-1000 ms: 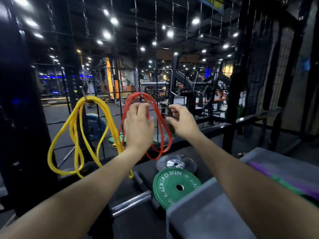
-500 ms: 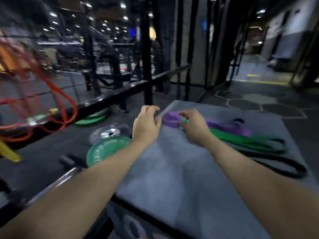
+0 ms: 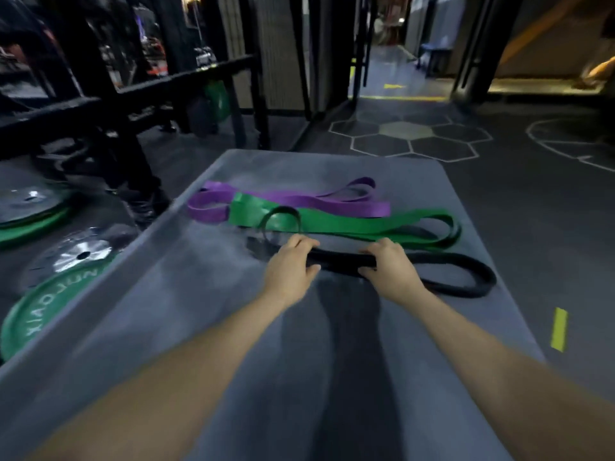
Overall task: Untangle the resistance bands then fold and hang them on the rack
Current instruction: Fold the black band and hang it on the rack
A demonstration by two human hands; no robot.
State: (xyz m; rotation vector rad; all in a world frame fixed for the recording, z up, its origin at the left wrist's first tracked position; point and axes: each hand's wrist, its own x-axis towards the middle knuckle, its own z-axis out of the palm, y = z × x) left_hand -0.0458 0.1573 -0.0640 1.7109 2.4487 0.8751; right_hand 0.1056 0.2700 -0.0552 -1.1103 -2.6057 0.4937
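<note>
**Both hands on the black band**

Now the black resistance band (image 3: 459,277) is gripped at two places along its near run, on top of the grey padded mat (image 3: 213,294). It is held by the left hand (image 3: 290,265), whose fingers are curled over the far edge of the strap while the thumb is tucked under the near edge. A little way to the right, the same strap is clasped by the right hand (image 3: 389,267) in the same manner, fingers over and thumb below. Between the two hands a short stretch of band is seen, lying flat on the mat. To the right of the right hand the band is looped round in a long oval, and to the left of the left hand a smaller loop is curled up and laid across the green resistance band (image 3: 349,224).

The green band is spread flat just beyond the hands, doubled along its length. Beyond it, and partly overlapped by its left end, the purple resistance band (image 3: 213,207) is laid in loose folds.

Left of the mat, a green weight plate (image 3: 43,314) with white lettering is seen on the floor, and a silver plate (image 3: 76,254) is set just beyond it. A black steel frame (image 3: 139,91) is stood behind them. The view is blurred.
</note>
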